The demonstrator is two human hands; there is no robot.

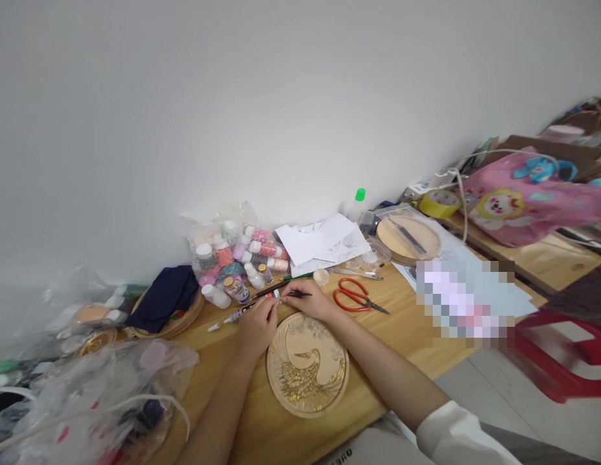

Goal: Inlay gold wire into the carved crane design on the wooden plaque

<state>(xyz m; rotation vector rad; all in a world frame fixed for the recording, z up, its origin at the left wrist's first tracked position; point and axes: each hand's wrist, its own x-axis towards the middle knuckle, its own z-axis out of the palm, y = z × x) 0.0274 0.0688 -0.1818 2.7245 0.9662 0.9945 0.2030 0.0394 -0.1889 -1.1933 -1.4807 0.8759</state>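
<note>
One slim dark tool (299, 294) sits in our R hand (311, 301), w/ L hand (259, 320) close (grip unclear), prob. for control by crane plaque (307, 381).

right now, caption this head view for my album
Two bare hands above a round board with a golden crane, red-handled scissors beside

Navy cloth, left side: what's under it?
A round wooden piece, rim showing at lower right, with a red-and-green patch beside the cloth. The rest beneath is covered.

Plaque (307, 365) on table (254, 413), scissors (369, 303) right of it, papers (324, 244) behind, jars (223, 253) in bag (237, 213) left of papers
</note>
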